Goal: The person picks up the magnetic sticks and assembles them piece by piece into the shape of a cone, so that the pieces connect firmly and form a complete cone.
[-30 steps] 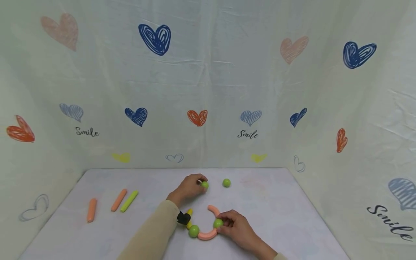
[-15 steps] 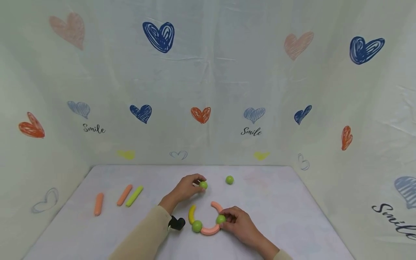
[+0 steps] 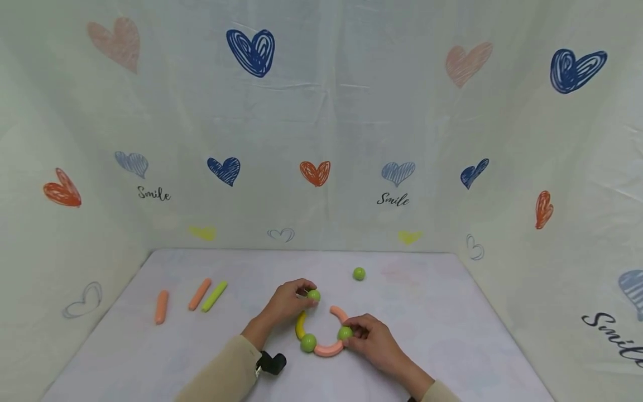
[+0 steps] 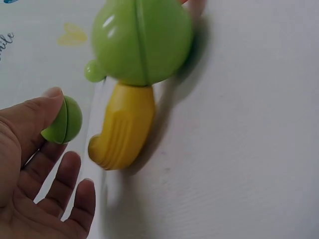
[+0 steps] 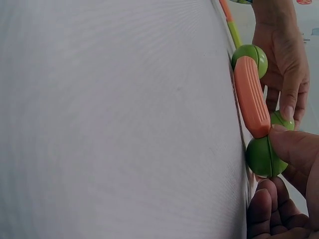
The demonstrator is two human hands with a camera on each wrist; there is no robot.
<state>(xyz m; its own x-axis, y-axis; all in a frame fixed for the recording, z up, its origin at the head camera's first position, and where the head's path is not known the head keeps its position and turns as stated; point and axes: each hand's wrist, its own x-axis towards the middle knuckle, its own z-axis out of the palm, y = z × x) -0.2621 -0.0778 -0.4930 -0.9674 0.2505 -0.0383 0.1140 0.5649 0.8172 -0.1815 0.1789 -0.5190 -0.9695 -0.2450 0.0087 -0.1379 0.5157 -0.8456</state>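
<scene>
My left hand (image 3: 288, 301) pinches a green ball (image 4: 70, 119) between thumb and fingers, close to the far end of a curved yellow piece (image 3: 300, 325); whether they touch I cannot tell. The yellow piece meets another green ball (image 3: 308, 343), which joins a curved orange piece (image 5: 250, 97) at the near side. At that piece's other end, my right hand (image 3: 374, 339) holds a third green ball (image 5: 264, 157) with thumb and fingers. From there a second curved orange piece (image 3: 339, 313) bends away, so the chain forms an open ring on the table.
A loose green ball (image 3: 359, 273) lies towards the back of the white table (image 3: 427, 301). On the left lie two straight orange sticks, one outer stick (image 3: 161, 307) and one inner stick (image 3: 200, 294), beside a yellow-green stick (image 3: 214, 296). A heart-printed curtain (image 3: 271, 123) surrounds the table.
The left hand has brought its green ball leftward and nearer, to the yellow piece's end. The right hand stays on its ball. The head view has shifted slightly.
</scene>
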